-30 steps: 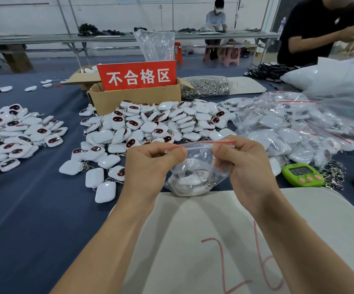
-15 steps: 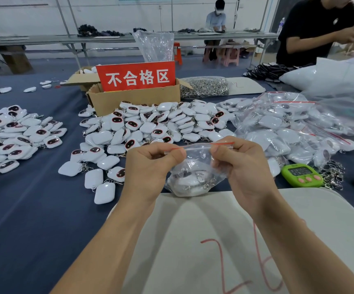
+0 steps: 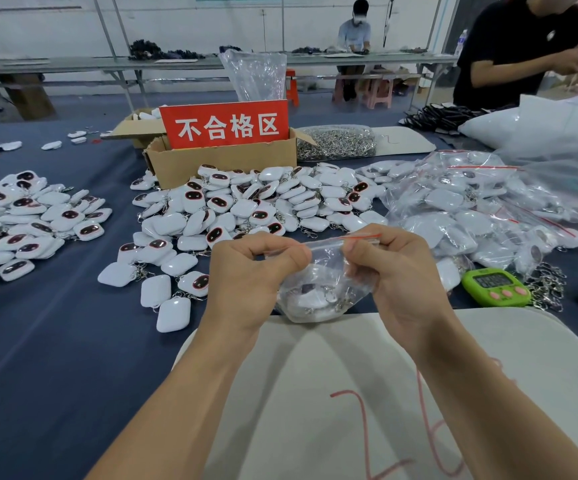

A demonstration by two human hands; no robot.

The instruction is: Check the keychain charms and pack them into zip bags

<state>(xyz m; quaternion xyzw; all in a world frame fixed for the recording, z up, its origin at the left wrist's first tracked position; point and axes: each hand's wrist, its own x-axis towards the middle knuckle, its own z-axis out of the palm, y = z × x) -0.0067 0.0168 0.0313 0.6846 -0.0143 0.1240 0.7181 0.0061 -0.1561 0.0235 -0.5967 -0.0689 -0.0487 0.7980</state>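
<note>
centre: left hand (image 3: 253, 275) and right hand (image 3: 398, 271) pinch the red-striped top edge of a clear zip bag (image 3: 325, 261) with white keychain charms (image 3: 310, 301) inside | above centre: loose charm pile (image 3: 256, 202) in front of cardboard box (image 3: 221, 164) with red sign (image 3: 223, 124) | right: filled zip bags (image 3: 471, 209), green timer (image 3: 495, 287) | bottom: white mat (image 3: 315, 393)

Between left hand (image 3: 253, 275) and right hand (image 3: 395, 271): zip bag (image 3: 322, 289), over far edge of board (image 3: 315, 393). Behind it the charm pile (image 3: 263, 202), and behind that the box (image 3: 221, 164). Off right the timer (image 3: 495, 287), with packed bags (image 3: 471, 209) beyond it.

Charms (image 3: 246, 209) white, dark faces rimmed red. Zip bag (image 3: 322, 289) clear with red strip. Timer (image 3: 495, 286) green, pink buttons.
</note>
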